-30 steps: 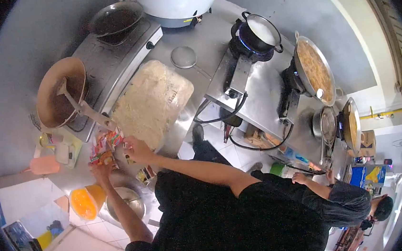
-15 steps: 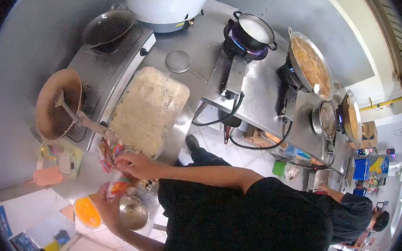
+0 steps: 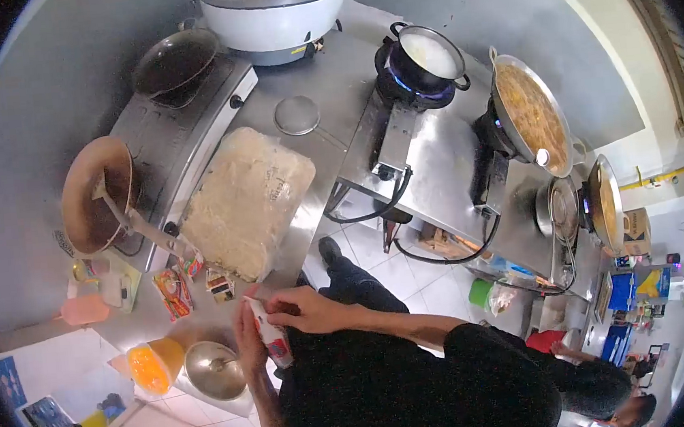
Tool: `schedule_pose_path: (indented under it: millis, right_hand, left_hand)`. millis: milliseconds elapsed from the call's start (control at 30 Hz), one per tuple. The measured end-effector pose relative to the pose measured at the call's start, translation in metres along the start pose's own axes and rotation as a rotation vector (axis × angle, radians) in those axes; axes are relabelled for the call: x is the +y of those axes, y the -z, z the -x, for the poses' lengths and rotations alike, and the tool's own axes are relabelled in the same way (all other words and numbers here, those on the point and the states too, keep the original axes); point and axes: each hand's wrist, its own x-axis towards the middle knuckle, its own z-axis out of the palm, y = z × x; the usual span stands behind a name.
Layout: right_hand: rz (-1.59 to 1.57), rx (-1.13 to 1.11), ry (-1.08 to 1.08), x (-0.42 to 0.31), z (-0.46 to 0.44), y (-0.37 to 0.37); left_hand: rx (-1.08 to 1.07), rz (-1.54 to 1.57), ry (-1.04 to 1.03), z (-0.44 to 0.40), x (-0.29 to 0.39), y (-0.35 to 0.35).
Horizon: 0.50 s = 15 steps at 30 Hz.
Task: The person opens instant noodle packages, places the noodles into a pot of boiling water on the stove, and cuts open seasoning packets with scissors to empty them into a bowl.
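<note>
A white and red packet (image 3: 277,343) is held close against the front of the black shirt. My left hand (image 3: 249,339) is closed around its side. Pinched at its upper edge are the fingers of my right hand (image 3: 310,309); the exact grip is partly hidden. On the counter near my hands lie a red and yellow packet (image 3: 172,293) and a small dark and white packet (image 3: 220,286). A metal bowl (image 3: 213,371) with a utensil in it is just beyond my left hand. Beside that bowl is a container of orange stuff (image 3: 150,368).
A large plastic bag of pale food (image 3: 247,197) covers much of the counter. A wok with a spatula (image 3: 100,194) sits on the stove edge. Lit burners heat a black pot (image 3: 430,55) and a wide pan (image 3: 529,116). Another person (image 3: 600,378) stands behind at right.
Both hands have drawn back from over the counter toward the shirt, bringing the packet along. The packets on the counter are now uncovered. The view has shifted slightly.
</note>
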Motion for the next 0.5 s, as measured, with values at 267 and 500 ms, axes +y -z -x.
schedule_pose_path:
  millis: [267, 500]
  right_hand:
    - [0.279, 0.110, 0.097, 0.006, 0.018, 0.027]
    - [-0.694, 1.219, -0.259, 0.192, -0.002, 0.192]
  left_hand:
    - [-0.232, -0.326, -0.306, -0.012, -0.018, -0.020]
    - [-0.159, 0.117, -0.075, -0.014, -0.029, -0.026]
